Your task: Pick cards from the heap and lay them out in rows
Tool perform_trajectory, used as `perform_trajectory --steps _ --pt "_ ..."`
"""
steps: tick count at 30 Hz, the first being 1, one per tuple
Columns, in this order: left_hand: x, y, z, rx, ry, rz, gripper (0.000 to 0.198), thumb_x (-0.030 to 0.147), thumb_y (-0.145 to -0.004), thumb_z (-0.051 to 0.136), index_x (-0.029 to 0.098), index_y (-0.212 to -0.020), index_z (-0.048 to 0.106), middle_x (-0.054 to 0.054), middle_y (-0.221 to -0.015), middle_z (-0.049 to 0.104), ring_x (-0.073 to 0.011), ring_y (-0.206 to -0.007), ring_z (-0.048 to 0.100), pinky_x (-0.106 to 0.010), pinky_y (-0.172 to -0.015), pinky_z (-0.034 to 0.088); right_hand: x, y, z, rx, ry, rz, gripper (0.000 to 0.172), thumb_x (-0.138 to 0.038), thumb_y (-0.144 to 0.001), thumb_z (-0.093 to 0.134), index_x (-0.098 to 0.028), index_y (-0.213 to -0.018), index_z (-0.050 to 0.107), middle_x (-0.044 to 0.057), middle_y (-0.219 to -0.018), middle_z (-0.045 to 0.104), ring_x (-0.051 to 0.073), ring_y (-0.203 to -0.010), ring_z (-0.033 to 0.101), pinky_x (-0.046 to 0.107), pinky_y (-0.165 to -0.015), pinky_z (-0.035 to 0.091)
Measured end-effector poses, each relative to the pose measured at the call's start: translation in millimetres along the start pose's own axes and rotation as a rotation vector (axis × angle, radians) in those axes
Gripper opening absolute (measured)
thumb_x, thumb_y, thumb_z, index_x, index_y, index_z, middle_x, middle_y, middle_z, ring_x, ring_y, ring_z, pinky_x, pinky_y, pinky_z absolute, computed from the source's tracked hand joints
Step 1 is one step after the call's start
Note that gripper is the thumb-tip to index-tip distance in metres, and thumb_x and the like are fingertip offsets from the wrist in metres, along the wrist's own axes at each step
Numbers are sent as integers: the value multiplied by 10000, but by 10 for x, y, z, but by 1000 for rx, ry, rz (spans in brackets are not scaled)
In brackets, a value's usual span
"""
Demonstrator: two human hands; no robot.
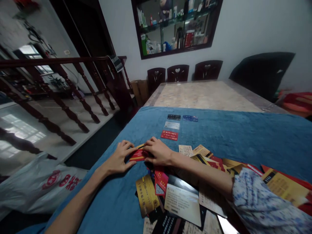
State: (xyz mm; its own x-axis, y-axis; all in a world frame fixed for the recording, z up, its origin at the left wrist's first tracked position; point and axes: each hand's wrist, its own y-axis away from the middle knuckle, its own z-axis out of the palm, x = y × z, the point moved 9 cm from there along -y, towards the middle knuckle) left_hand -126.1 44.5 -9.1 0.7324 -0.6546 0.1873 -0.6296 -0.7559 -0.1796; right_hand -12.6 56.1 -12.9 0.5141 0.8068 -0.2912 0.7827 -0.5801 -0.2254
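Observation:
A red card with a yellow and black band [138, 156] lies between my two hands, low over the blue cloth or on it. My left hand [120, 157] grips the card's left end between thumb and fingers. Curled over its right end, my right hand [159, 152] hides that part. Below my right hand is a loose pile of cards, including a gold card [147, 195], a red card with a printed code [161, 182] and a whitish card with fine print [184, 203]. Farther away sit a red card [169, 135], a silver card [172, 125], a black card [174, 117] and a blue card [190, 118].
A blue cloth [117, 201] covers the near part of the stone-topped table [195, 94]. More yellow and red cards [280, 185] spread right, partly under my right forearm. Dark chairs [177, 73] stand at the far end. Left are a wooden railing [65, 107] and a plastic bag [48, 182].

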Motion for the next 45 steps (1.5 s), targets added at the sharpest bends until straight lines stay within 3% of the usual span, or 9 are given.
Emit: perform_trajectory --steps 7,13,20,26,33,37,42,45 --pt "2 -13 45 23 -23 1 487 376 -870 641 224 -1329 577 -102 -1121 577 -264 -1049 449 -473 -934 403 61 21 54 -46 -23 52 312 -382 -838 710 -153 -1046 673 126 -1129 615 273 -1036 470 395 -833 405" --pt "20 39 -40 -1 -49 1 413 360 -826 674 203 -1207 639 -107 -1126 594 -286 -1069 459 -490 -923 408 103 33 46 -15 -49 50 348 -375 -822 727 -160 -1090 674 113 -1162 627 272 -1034 464 403 -851 403" --pt "250 58 -67 8 -66 125 197 238 -876 581 193 -1038 682 -100 -1035 629 -264 -1038 485 -457 -913 420 -28 67 -44 -31 20 -63 215 -323 -834 689 -170 -985 699 113 -1080 661 283 -1053 468 418 -848 383" --pt "359 62 -87 24 -157 185 201 202 -858 566 178 -1020 682 -115 -1051 653 -306 -1128 486 -499 -941 409 -68 94 -72 -57 50 -89 226 -370 -825 681 -173 -935 687 102 -1063 658 273 -1025 475 398 -819 368" --pt "505 62 -92 48 -157 296 187 119 -853 501 164 -875 681 -98 -857 673 -238 -958 574 -435 -888 466 -78 101 -66 -37 43 -109 279 -375 -771 706 -177 -966 683 94 -1030 652 262 -986 480 393 -807 370" --pt "437 80 -205 168 -38 274 213 124 -877 486 169 -918 690 -93 -857 674 -218 -926 592 -402 -842 493 -87 76 -92 14 -38 -134 195 -241 -824 637 -178 -1003 683 93 -1008 676 247 -978 500 386 -821 392" --pt "252 89 -266 277 92 187 246 151 -942 464 169 -1045 687 -79 -855 674 -193 -880 597 -359 -804 510 -30 40 -106 52 -106 -62 153 -87 -858 539 -170 -876 666 67 -855 677 198 -839 532 333 -795 405" --pt "194 84 -241 292 117 172 264 163 -963 466 174 -1129 671 -79 -880 679 -189 -887 592 -355 -804 509 23 47 -109 85 -115 5 244 -78 -849 545 -167 -1053 644 77 -918 683 208 -875 543 320 -777 402"
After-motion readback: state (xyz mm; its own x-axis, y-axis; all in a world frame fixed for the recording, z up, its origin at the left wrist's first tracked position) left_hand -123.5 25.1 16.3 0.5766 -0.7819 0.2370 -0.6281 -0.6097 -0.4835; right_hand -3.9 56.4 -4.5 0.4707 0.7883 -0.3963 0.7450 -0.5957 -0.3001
